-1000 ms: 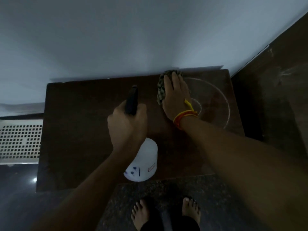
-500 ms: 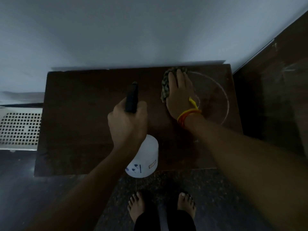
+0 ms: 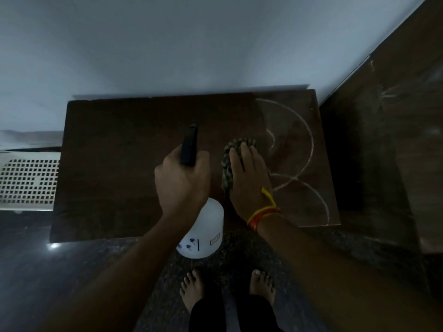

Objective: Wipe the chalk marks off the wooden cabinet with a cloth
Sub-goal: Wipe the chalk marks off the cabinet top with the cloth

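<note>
Right hand [image 3: 249, 178]: flat, fingers straight, pressing cloth [image 3: 227, 164] on cabinet [image 3: 124, 168]; chalk marks [image 3: 309, 149] beside it.
Left hand [image 3: 183, 180]: grips spray bottle [image 3: 203, 233], kept ready.

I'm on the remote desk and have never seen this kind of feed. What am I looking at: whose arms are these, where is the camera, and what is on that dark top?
There is no machine here. A person wears a camera on the head, so this one view looks down past their own arms to their bare feet.

The dark slab is the top of the wooden cabinet, which stands against a pale wall. White curved chalk marks cover its right part.

The left hand grips the dark trigger head of a white spray bottle. The right hand, with coloured threads at the wrist, lies flat with straight fingers on a patterned cloth, pressing it onto the wood just left of the chalk.
</note>
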### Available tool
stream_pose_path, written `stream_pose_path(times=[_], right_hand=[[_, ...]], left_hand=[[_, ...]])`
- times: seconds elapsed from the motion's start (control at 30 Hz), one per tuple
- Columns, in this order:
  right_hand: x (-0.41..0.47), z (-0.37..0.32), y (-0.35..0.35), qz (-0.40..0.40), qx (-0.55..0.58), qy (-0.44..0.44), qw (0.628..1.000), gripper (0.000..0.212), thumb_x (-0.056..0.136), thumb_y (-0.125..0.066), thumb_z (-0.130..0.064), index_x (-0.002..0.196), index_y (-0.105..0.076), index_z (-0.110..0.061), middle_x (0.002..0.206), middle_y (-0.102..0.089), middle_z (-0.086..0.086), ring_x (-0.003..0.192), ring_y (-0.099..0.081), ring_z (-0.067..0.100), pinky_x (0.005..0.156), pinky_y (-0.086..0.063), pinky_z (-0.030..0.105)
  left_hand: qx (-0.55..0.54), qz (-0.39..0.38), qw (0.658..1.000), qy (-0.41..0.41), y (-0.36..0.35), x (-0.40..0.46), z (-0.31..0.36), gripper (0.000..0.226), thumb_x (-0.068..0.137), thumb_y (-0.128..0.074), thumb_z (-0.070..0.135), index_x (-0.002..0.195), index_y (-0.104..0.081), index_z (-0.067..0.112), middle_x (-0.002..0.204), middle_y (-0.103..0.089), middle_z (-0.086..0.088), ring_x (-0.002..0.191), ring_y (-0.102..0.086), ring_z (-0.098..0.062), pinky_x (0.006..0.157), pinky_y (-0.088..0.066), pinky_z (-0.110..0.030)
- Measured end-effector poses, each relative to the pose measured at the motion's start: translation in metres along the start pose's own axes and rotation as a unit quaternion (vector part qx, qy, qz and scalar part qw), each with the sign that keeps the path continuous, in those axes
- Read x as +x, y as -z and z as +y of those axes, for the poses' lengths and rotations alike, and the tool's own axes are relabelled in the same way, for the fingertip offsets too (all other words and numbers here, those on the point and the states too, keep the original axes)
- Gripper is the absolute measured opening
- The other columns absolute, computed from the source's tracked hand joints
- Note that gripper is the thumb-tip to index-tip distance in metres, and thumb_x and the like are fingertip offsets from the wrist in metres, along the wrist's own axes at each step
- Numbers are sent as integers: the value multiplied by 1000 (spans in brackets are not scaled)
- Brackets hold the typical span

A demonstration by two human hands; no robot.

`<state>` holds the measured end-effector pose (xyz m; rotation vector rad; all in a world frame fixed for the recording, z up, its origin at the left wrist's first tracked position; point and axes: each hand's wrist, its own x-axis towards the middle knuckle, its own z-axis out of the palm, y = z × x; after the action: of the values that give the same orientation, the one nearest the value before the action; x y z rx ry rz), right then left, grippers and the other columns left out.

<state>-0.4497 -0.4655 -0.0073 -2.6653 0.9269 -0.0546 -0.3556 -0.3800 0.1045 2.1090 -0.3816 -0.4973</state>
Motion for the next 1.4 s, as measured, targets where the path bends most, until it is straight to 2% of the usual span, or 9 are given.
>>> stream_pose_path(times=[0.07, 0.13, 0.27, 0.47, 0.7, 0.8, 1.03, 1.23, 1.4], right_hand=[[-17, 0, -1, -18, 0, 7, 1000, 66, 81, -45, -20, 143, -30, -7, 150, -28, 22, 139, -22, 40, 114, -21, 50], [-17, 2, -3, -8, -10, 10, 1000, 62, 83, -36, -24, 143, -32, -7, 149, -30, 21, 139, -24, 40, 113, -24, 51], [-25, -11, -9, 18, -1, -29, 999, 60, 85, -32, -25, 142, -33, -8, 148, -31, 21, 138, -24, 40, 113, -23, 50], [-73, -38, -24, 13, -5, -4, 1000, 67, 80, -64, -20, 140, -37, -10, 147, -36, 18, 137, -30, 39, 111, -21, 50], [-84, -10, -14, 15, -16, -16, 1000, 74, 74, -70, -16, 139, -35, -13, 146, -37, 18, 136, -32, 38, 109, -20, 49], [-85, -2, -11, 11, -25, -4, 1000, 71, 77, -68, -18, 140, -35, -13, 147, -36, 18, 137, -31, 38, 109, -19, 48], [-57, 8, -4, 17, -28, -16, 999, 64, 83, -58, -19, 141, -35, -9, 148, -32, 21, 137, -28, 40, 110, -26, 51], [-95, 18, -6, 13, -46, -27, 999, 79, 71, -73, -22, 140, -35, -13, 147, -37, 17, 136, -33, 37, 108, -27, 49], [-68, 31, 1, 15, -45, -26, 999, 77, 75, -70, -20, 142, -33, -11, 149, -31, 19, 138, -27, 39, 110, -25, 50]], left_hand=[[7, 3, 1000, 1, 3, -5, 0, 25, 90, -53, 19, 66, -47, 17, 57, -49, -8, 51, -48, -27, 50, -49, -43], [10, 6, 1000, -2, 6, -9, -2, 25, 90, -53, 18, 66, -47, 16, 57, -49, -8, 51, -46, -24, 51, -46, -38], [8, 13, 1000, -8, 13, -14, -9, 24, 91, -53, 17, 68, -47, 16, 67, -55, -27, 55, -50, -31, 52, -50, -45], [7, 22, 1000, -2, 26, -24, -10, 28, 91, -53, 15, 65, -45, 19, 58, -48, -8, 54, -47, -27, 50, -40, -33], [-4, 15, 1000, -18, 23, -34, -4, 28, 91, -52, 14, 65, -44, 18, 59, -49, -14, 54, -47, -34, 50, -43, -38], [-12, 9, 1000, -19, 17, -40, 0, 24, 92, -52, 15, 69, -48, 21, 74, -60, -29, 63, -57, -46, 55, -53, -51], [-21, 5, 999, -28, 7, -53, 2, 20, 91, -52, 16, 75, -52, 4, 71, -57, -33, 59, -55, -49, 52, -51, -53], [-14, -6, 1000, -27, 2, -58, 10, 26, 91, -52, 14, 66, -47, 14, 56, -48, -11, 52, -48, -32, 50, -48, -46], [-15, -6, 999, -27, -8, -58, 12, 26, 91, -52, 17, 67, -46, 13, 57, -46, -13, 52, -46, -31, 50, -49, -50]])
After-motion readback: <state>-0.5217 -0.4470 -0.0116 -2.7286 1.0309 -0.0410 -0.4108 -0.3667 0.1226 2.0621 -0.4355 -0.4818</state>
